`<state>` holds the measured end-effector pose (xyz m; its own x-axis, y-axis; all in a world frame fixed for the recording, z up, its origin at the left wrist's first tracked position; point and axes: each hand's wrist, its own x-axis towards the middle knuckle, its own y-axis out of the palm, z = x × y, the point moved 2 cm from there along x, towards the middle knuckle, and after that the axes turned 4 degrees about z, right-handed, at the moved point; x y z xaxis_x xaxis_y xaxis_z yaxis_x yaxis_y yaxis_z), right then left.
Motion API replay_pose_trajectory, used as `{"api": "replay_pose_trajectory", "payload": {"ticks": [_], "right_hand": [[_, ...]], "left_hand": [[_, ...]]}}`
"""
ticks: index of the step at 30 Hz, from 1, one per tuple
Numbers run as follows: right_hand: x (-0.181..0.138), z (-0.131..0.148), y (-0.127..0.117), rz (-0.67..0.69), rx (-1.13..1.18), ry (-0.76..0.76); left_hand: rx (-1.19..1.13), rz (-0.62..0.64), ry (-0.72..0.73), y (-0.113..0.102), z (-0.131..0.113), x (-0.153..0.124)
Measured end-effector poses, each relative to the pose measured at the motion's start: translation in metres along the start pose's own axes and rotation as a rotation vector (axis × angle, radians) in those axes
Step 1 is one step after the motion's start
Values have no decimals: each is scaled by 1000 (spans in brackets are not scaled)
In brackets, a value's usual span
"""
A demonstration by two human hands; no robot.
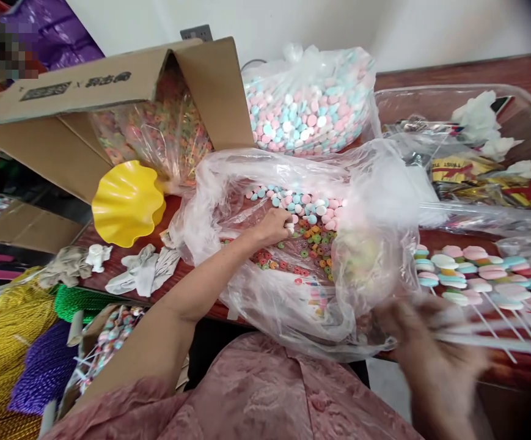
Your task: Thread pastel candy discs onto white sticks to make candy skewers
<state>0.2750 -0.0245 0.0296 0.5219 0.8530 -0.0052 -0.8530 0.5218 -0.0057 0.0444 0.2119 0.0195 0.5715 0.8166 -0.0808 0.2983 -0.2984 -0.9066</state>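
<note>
My left hand (274,227) reaches into a wide clear plastic bag (256,160) spread on the table. Its fingers are closed, with small white bits at the tips that I cannot make out. Just beyond it lie pink, blue and white round candies (311,205). Small coloured ring candies (318,241) lie under and beside the hand. My right hand (434,354) is smeared by motion at the bag's right front. Pale blurred sticks (489,340) run beside its fingers; whether it holds them is unclear. Candy skewers on white sticks (476,275) lie close by on the right.
A tied bag of round candies (311,116) stands at the back. Left are an open cardboard box (109,79) holding bagged ring candies, a wavy yellow bowl (128,203) and gloves (143,270). A clear tub (467,91) holds gold packets (462,171).
</note>
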Motion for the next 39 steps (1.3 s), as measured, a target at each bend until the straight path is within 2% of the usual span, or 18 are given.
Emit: {"api": "replay_pose_trajectory", "payload": {"ticks": [2, 4, 7, 9, 12, 14, 17, 21, 23, 25, 27, 31, 36, 39], "right_hand": [[3, -17, 33, 235, -61, 26], [5, -29, 54, 426, -88, 70], [10, -38, 61, 517, -93, 84], [15, -43, 58, 506, -117, 55], [19, -50, 49, 463, -147, 36], [19, -55, 46, 455, -164, 35], [17, -61, 45, 458, -214, 10], [16, -61, 48, 480, -270, -18], [17, -61, 49, 466, -276, -23], [20, -61, 48, 437, -271, -25], [21, -63, 47, 422, -257, -15], [20, -64, 46, 359, -193, 47], [13, -43, 53, 235, 55, 85], [9, -36, 64, 284, 117, 85]], "left_hand": [[12, 19, 80, 2, -2, -3], [51, 25, 152, 6, -3, -7], [41, -2, 165, 7, -4, -11], [-67, -19, 109, 4, -2, -13], [-311, -34, -83, -1, 5, -16], [-391, -29, -176, -3, 10, -19], [-336, -69, -114, -5, 11, -19], [-141, -308, 28, -11, 7, -3], [5, -248, 94, -8, 3, 9], [146, -87, 167, -1, -1, 18], [240, 18, 204, 6, -3, 20], [265, 31, 165, 11, -6, 17], [309, 106, 58, 6, -15, 24], [356, 188, 78, 0, -18, 29]]}}
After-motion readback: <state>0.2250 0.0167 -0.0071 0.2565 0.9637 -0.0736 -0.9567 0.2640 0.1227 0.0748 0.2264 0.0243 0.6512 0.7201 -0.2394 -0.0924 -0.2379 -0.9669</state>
